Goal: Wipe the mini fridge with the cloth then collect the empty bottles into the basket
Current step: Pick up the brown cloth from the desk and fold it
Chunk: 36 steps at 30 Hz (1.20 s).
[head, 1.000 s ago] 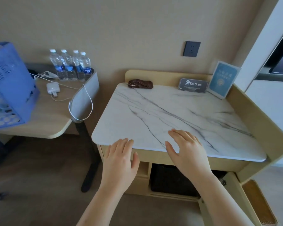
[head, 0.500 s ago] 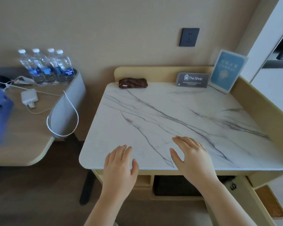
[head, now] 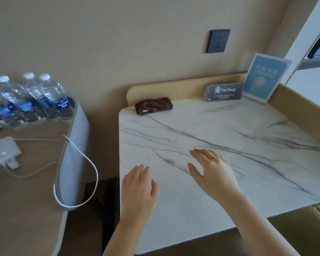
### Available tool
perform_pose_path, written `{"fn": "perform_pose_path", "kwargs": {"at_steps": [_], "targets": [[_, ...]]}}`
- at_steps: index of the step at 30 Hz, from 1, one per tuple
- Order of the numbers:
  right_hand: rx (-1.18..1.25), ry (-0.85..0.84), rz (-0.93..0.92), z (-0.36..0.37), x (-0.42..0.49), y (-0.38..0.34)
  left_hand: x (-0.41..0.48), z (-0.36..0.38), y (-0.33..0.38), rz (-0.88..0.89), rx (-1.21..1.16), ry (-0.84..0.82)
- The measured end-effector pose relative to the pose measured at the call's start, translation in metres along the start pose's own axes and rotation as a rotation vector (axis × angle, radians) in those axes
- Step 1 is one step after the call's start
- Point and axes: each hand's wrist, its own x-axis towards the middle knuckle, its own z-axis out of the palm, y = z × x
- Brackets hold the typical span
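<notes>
A folded brown cloth lies at the back left corner of the white marble top of the cabinet. My left hand and my right hand hover flat over the front of that top, fingers straight, holding nothing. Several clear water bottles with blue labels stand in a row at the back of the wooden desk on the left. The mini fridge and the basket are out of view.
A white charger and its cable lie on the desk, the cable looping over the desk's grey end panel. A dark "The Shop" sign and a blue card stand at the cabinet's back. A wall socket is above.
The view has moved closer and over the marble top. The blue basket and the dark fridge under the top have left the frame. Both hands have advanced further over the top.
</notes>
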Motion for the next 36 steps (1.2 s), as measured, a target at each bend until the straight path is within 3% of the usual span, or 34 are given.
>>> {"fn": "perform_pose_path", "kwargs": {"at_steps": [7,18,28,36], "targets": [[-0.001,-0.033,-0.003,0.026,0.054,0.006,0.038,0.035,-0.023,-0.063,-0.023,-0.054],[0.036,-0.137,-0.212,0.066,0.171,0.068,0.115,0.109,-0.027,-0.232,0.003,-0.102],[0.127,-0.23,-0.344,0.152,0.263,0.084,0.117,0.143,-0.045,-0.335,0.02,-0.156],[0.151,-0.149,-0.377,0.202,0.329,0.068,0.117,0.145,-0.045,-0.36,-0.012,-0.145]]}}
